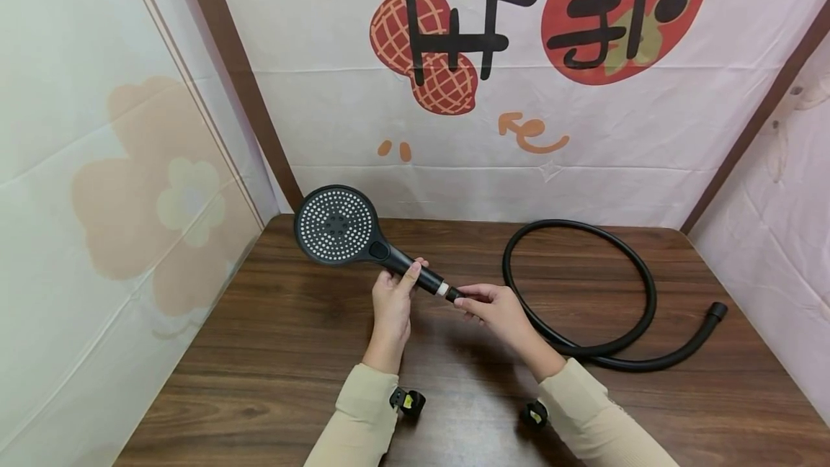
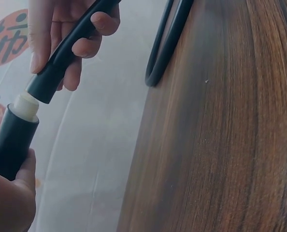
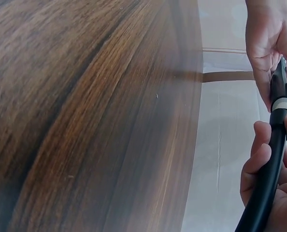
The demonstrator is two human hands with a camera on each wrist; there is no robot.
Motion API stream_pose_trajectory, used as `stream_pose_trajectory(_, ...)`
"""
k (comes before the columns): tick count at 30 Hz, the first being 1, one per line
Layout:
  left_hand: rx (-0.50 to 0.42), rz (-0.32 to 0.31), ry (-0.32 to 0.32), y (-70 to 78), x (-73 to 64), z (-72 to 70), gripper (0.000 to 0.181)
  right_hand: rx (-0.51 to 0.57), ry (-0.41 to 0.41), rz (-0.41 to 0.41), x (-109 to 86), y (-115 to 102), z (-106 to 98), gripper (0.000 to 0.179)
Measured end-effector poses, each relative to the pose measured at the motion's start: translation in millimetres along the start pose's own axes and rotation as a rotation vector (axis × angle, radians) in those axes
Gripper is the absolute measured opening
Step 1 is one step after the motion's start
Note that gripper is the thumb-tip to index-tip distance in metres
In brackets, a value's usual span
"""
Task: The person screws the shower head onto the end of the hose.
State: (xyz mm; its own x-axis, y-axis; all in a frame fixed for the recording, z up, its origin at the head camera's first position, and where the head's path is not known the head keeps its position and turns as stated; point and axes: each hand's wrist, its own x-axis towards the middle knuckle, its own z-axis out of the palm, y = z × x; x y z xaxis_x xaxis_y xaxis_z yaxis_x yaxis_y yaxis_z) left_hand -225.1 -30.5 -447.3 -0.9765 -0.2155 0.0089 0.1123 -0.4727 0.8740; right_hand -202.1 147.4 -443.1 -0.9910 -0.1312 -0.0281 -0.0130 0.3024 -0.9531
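Observation:
A black shower head (image 1: 336,225) with a round face of pale nozzles is held above the table, tilted, its face at the upper left. My left hand (image 1: 393,301) grips its handle (image 1: 428,279). A white collar (image 2: 25,106) sticks out of the handle's lower end. My right hand (image 1: 496,310) pinches the end of a black hose (image 2: 47,82), with its fitting right at the white collar. Whether the two are joined cannot be told. In the right wrist view, the hose (image 3: 264,193) runs back through my right hand's fingers (image 3: 255,166).
The rest of the hose (image 1: 650,294) lies in a loop on the right of the brown wooden table (image 1: 272,380), its other end fitting (image 1: 717,310) near the right edge. Printed fabric walls (image 1: 324,92) stand behind and at both sides.

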Motion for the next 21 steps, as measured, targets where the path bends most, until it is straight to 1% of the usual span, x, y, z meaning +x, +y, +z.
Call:
stream_pose_trajectory(13,0.028,-0.004,-0.019,-1.1,-1.1,0.4,0.031,-0.012,0.001,-0.009,0.1,0.1,1.0,0.03)
stream_pose_trajectory(21,0.035,0.005,-0.017,-1.3,-0.6,0.8,0.026,-0.012,-0.002,-0.011,0.1,-0.3,1.3,0.03)
